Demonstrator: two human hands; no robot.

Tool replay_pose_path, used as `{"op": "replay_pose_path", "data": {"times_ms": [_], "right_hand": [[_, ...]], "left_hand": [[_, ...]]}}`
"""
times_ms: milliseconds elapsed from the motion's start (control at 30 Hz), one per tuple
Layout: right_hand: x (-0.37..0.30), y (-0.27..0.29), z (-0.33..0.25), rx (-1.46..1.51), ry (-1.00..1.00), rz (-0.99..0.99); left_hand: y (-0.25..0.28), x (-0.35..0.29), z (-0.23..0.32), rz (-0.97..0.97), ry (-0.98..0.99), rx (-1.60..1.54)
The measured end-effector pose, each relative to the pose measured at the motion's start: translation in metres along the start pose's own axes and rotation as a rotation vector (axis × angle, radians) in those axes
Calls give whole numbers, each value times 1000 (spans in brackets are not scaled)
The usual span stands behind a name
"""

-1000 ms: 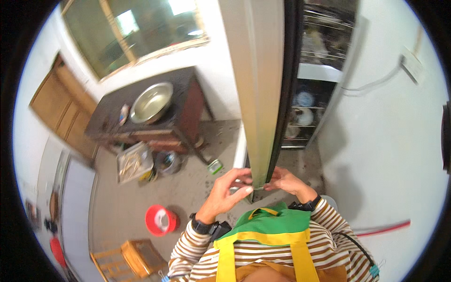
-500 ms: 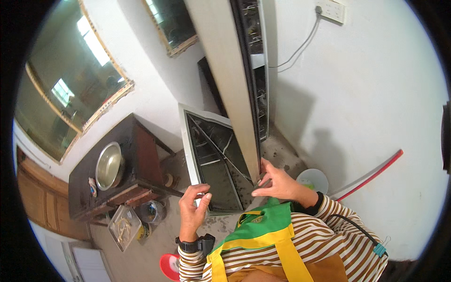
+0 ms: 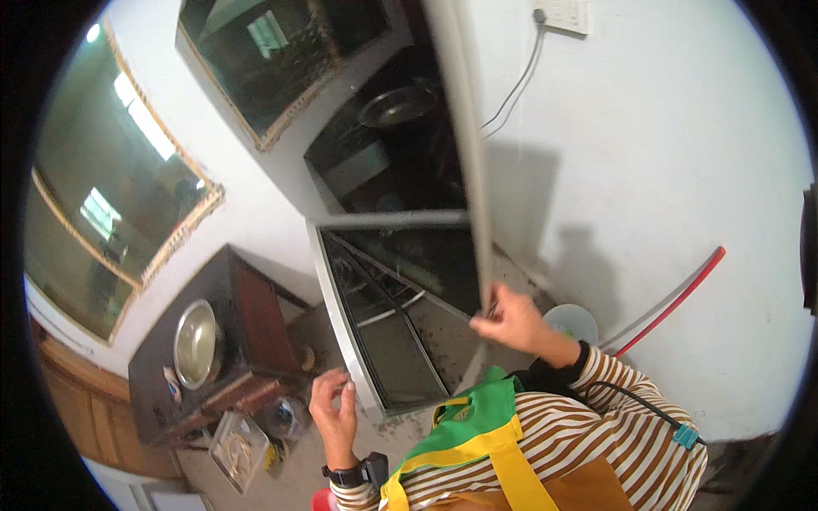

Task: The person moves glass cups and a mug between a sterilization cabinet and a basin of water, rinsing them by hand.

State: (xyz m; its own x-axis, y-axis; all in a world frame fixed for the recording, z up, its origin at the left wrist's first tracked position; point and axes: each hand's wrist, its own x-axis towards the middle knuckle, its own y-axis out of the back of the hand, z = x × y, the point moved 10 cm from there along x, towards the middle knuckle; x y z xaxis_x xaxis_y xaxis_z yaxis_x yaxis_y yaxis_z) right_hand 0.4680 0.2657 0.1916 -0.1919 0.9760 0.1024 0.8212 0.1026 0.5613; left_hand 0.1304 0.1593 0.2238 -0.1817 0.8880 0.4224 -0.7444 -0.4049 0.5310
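Note:
A tall glossy dark door (image 3: 375, 162) with a pale edge stands in front of me, swung outward. Its shiny face reflects a window and a bowl. At its lower corner my right hand (image 3: 515, 324) is closed round the pale edge, thumb and fingers pinching it. Below the door sits a dark glass-like panel (image 3: 400, 341) with a white side frame and thin diagonal bars. My left hand (image 3: 335, 413) is beside that white frame, fingers loosely bent and apart, holding nothing; whether the fingertips touch the frame I cannot tell.
A dark wooden table (image 3: 243, 307) on the left bears a metal basin (image 3: 197, 345). A clear tray (image 3: 239, 451) is beneath its front. A white bucket (image 3: 571, 325) stands by the right wall, near a red hose (image 3: 673, 302). A cable (image 3: 530, 64) hangs from a wall socket.
The door has turned from edge-on to showing its glossy face. My right hand has closed on its edge. My left hand has lowered slightly, down along the white frame.

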Motion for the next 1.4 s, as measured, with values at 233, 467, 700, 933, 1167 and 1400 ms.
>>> {"op": "replay_pose_path", "data": {"times_ms": [233, 467, 700, 933, 1167, 1400], "right_hand": [[63, 85, 94, -56, 41, 498], [159, 129, 144, 81, -3, 654], [270, 156, 213, 386, 108, 600], [377, 156, 232, 430, 69, 510], [429, 141, 256, 480, 36, 520], [439, 140, 258, 625, -15, 525]], "left_hand": [[-14, -9, -38, -60, 183, 48], [-33, 5, -52, -205, 316, 111], [-53, 38, -50, -280, 523, 257], [-71, 45, -59, -137, 727, 478], [-85, 34, -60, 0, 916, 449], [-60, -4, -62, 96, 901, 412]]}}
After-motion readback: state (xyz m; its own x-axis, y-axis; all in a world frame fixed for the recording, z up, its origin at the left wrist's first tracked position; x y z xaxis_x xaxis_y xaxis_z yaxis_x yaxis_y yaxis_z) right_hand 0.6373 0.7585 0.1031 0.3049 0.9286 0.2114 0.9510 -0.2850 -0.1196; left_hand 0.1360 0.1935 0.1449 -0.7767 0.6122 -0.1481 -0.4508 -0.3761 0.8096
